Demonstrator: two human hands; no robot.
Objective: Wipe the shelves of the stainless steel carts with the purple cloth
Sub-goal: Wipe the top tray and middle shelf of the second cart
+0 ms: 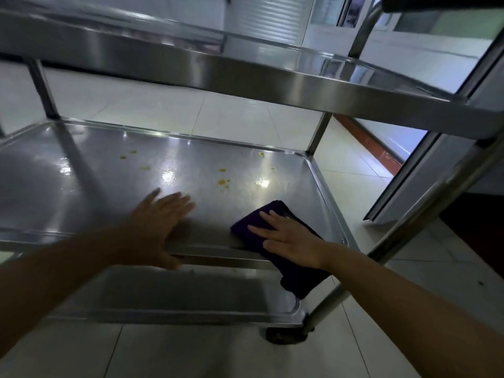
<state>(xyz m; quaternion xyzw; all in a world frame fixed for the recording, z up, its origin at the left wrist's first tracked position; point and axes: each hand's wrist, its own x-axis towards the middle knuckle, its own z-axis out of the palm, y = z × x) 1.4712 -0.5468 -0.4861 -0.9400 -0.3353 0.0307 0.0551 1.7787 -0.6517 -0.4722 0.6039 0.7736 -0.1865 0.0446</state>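
A stainless steel cart fills the view, and its middle shelf (pixel 114 170) carries several orange-yellow stains (pixel 222 182). The folded purple cloth (pixel 294 279) lies over the shelf's near right corner, one end hanging below the front rim. My right hand (pixel 289 241) lies flat on the cloth with fingers spread. My left hand (pixel 158 227) rests open on the shelf's front rim, fingers apart, holding nothing. The top shelf (pixel 245 69) crosses above, and the bottom shelf (pixel 177 293) shows beneath the front rim.
A cart post (pixel 425 203) slants down on the right to a black caster (pixel 286 335). White tiled floor (pixel 218 356) surrounds the cart. A glass-and-metal door frame (pixel 403 186) and a red-brown skirting strip (pixel 365 143) stand to the right.
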